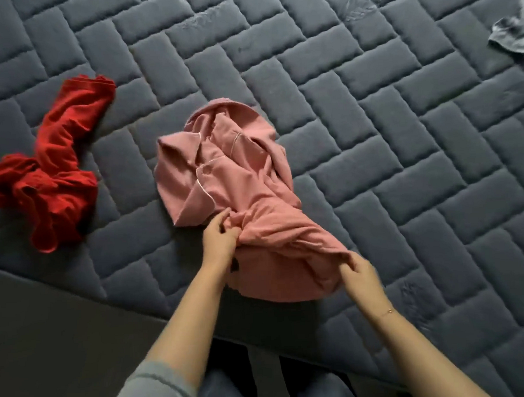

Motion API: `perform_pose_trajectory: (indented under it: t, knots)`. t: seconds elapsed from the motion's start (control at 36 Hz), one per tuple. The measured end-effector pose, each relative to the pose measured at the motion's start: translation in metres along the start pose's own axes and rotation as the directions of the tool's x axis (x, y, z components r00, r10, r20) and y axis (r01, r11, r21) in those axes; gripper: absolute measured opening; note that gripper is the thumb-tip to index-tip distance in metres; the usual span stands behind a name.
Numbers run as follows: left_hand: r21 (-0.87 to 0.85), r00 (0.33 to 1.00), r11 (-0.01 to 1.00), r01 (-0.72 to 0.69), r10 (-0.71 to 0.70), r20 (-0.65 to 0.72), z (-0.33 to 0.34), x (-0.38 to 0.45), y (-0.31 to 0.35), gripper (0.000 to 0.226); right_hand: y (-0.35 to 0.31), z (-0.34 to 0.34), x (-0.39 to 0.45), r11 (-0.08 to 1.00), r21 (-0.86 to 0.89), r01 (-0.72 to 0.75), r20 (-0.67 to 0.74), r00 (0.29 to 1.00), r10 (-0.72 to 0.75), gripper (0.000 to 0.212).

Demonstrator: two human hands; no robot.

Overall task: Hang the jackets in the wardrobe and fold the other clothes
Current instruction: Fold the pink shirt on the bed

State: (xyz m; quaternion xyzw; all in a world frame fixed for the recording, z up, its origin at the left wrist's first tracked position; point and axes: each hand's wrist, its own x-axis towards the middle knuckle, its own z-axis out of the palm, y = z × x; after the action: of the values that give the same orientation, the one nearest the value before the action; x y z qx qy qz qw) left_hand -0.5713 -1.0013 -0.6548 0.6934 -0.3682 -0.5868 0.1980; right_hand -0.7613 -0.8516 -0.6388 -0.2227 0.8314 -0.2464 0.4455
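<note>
**Pink shirt point(223, 176) bunched at the mattress edge, both hands on the hem end**

Pink shirt, collared w/ pale piping, lies crumpled on the grey quilted mattress point(372, 131), collar end away from the person, hem end at the near edge. Left hand point(219, 240) is closed on a gathered wad of cloth mid-hem; right hand point(360, 272) pinches the hem corner on the other side, fingers curled into the fabric. Looks like the spreading-out step before a fold, nothing flat yet.

Risks, as I'd judge them: the fabric is twisted btwn the two grips, so pulling apart could tighten the twist instead of opening it. A sleeve seems tucked under the body and may stay trapped, giving a lumpy fold. The hem also hangs close to the mattress edge, so a tug toward the person could slide it off.

Red garment point(47, 185) lies crumpled well to the left, a grey item point(510, 36) far right; both apart from the shirt.
</note>
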Motion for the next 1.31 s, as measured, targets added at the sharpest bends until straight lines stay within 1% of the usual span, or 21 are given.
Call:
perform_pose_trajectory:
  t: [0.08, 0.14, 0.19, 0.25, 0.31, 0.36, 0.42, 0.5, 0.58, 0.64, 0.72, 0.78, 0.83, 0.92, 0.97, 1.06, 1.11, 1.17, 1.19, 1.25, 1.31]
  knots:
    - [-0.005, 0.996, 0.999, 0.033, -0.033, 0.080, 0.006, -0.046, -0.020, 0.038, 0.010, -0.021, 0.001, 0.998, 0.018, -0.063, -0.145, 0.987, 0.065, 0.015]
    - [0.017, 0.989, 1.000, 0.015, -0.017, 0.147, 0.006, -0.068, -0.026, 0.036, 0.014, -0.027, -0.001, 0.999, -0.021, -0.034, -0.226, 0.974, 0.028, 0.036]
    - [0.062, 0.976, 0.998, -0.003, -0.010, 0.219, 0.004, -0.083, -0.026, 0.038, 0.009, -0.027, -0.006, 0.985, -0.142, 0.101, -0.254, 0.958, -0.135, 0.058]
    - [0.085, 0.959, 0.996, -0.027, 0.002, 0.283, -0.001, -0.090, -0.023, 0.039, 0.000, -0.022, -0.010, 0.903, -0.239, 0.356, -0.127, 0.911, -0.393, 0.065]
    - [0.079, 0.954, 0.995, -0.067, 0.041, 0.296, -0.007, -0.089, -0.018, 0.042, -0.008, -0.011, -0.008, 0.746, -0.282, 0.604, 0.108, 0.792, -0.600, 0.069]
    - [0.021, 0.966, 0.997, -0.078, 0.070, 0.247, -0.014, -0.081, -0.014, 0.047, -0.014, 0.002, -0.002, 0.589, -0.327, 0.739, 0.307, 0.673, -0.673, 0.072]
    - [-0.019, 0.989, 0.997, -0.070, 0.072, 0.129, -0.022, -0.068, -0.012, 0.046, -0.019, 0.019, 0.006, 0.506, -0.378, 0.775, 0.416, 0.631, -0.655, 0.072]
    - [0.124, 0.988, 0.988, -0.090, 0.105, -0.116, -0.038, -0.042, -0.019, 0.031, -0.027, 0.040, 0.020, 0.436, -0.409, 0.802, 0.414, 0.589, -0.694, 0.052]
    - [0.169, 0.950, 0.980, 0.104, -0.048, -0.308, -0.054, -0.013, -0.035, 0.040, -0.033, 0.050, 0.035, 0.394, -0.342, 0.853, 0.324, 0.500, -0.803, 0.020]
    - [0.071, 0.926, 0.953, 0.296, -0.267, -0.268, -0.056, 0.000, -0.043, 0.062, -0.036, 0.051, 0.042, 0.458, -0.299, 0.837, 0.266, 0.534, -0.803, 0.014]
    - [-0.040, 0.894, 0.911, 0.410, -0.410, -0.184, -0.049, 0.009, -0.047, 0.075, -0.043, 0.047, 0.044, 0.762, -0.113, 0.637, 0.115, 0.770, -0.627, 0.013]
    - [-0.073, 0.898, 0.905, 0.418, -0.424, -0.119, -0.045, 0.015, -0.045, 0.062, -0.051, 0.038, 0.043, 0.891, 0.101, 0.443, 0.049, 0.892, -0.449, 0.013]
    - [-0.020, 0.904, 0.904, 0.428, -0.428, -0.020, -0.039, 0.014, -0.035, 0.027, -0.056, 0.024, 0.042, 0.910, 0.313, 0.274, 0.069, 0.949, -0.309, 0.017]
    - [-0.118, 0.902, 0.894, 0.432, -0.426, 0.078, -0.024, 0.007, -0.010, 0.004, -0.054, -0.001, 0.042, 0.808, 0.589, -0.003, 0.162, 0.980, -0.114, 0.022]
    - [-0.270, 0.935, 0.896, 0.354, -0.340, 0.099, -0.009, 0.002, 0.016, 0.020, -0.050, -0.021, 0.044, 0.667, 0.732, -0.140, 0.195, 0.981, -0.009, 0.026]
    - [-0.365, 0.990, 0.924, 0.115, -0.079, 0.113, 0.016, -0.006, 0.068, 0.029, -0.034, -0.050, 0.054, 0.434, 0.851, -0.297, 0.248, 0.954, 0.168, 0.028]
    - [-0.319, 0.970, 0.944, -0.086, 0.152, 0.188, 0.037, -0.012, 0.105, 0.028, -0.019, -0.068, 0.062, 0.339, 0.842, -0.420, 0.344, 0.901, 0.263, 0.030]
    - [-0.272, 0.910, 0.943, -0.191, 0.274, 0.310, 0.058, -0.011, 0.132, 0.031, -0.004, -0.080, 0.069, 0.548, 0.711, -0.441, 0.312, 0.896, 0.316, 0.022]
    - [-0.231, 0.883, 0.947, -0.223, 0.297, 0.363, 0.069, -0.008, 0.141, 0.031, 0.004, -0.086, 0.073, 0.594, 0.711, -0.376, 0.201, 0.919, 0.340, 0.015]
    - [-0.066, 0.851, 0.938, -0.340, 0.336, 0.404, 0.090, 0.003, 0.149, 0.030, 0.009, -0.090, 0.086, 0.712, 0.672, -0.206, -0.143, 0.907, 0.397, 0.009]
    - [0.131, 0.846, 0.887, -0.443, 0.366, 0.387, 0.108, 0.019, 0.149, 0.031, 0.011, -0.091, 0.095, 0.839, 0.532, -0.111, -0.247, 0.928, 0.280, 0.019]
